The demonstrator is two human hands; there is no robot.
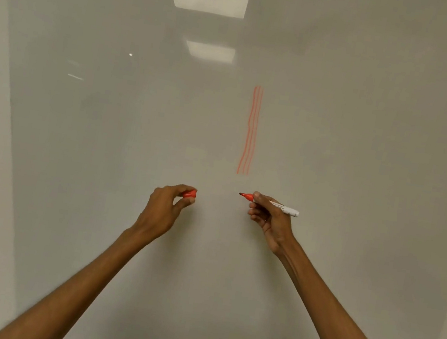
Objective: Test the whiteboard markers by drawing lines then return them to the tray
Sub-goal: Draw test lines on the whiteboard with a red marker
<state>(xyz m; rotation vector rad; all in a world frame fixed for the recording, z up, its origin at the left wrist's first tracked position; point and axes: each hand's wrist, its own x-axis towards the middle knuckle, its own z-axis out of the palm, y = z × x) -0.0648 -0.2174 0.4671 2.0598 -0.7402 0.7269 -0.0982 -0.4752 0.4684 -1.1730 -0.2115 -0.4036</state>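
My right hand (269, 217) grips the uncapped red marker (269, 203) with its tip pointing left, just below the three red vertical lines (250, 129) on the whiteboard (102, 150), while my left hand (165, 207) pinches the red cap (190, 194), apart from the tip.

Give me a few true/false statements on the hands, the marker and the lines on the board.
1. The right hand holds an uncapped marker. True.
2. The left hand holds nothing. False: it pinches the orange cap.
3. Three orange lines run vertically on the whiteboard. True.
4. The marker's tip sits on the lines. False: it is below their lower ends, apart from them, pointing towards the cap.
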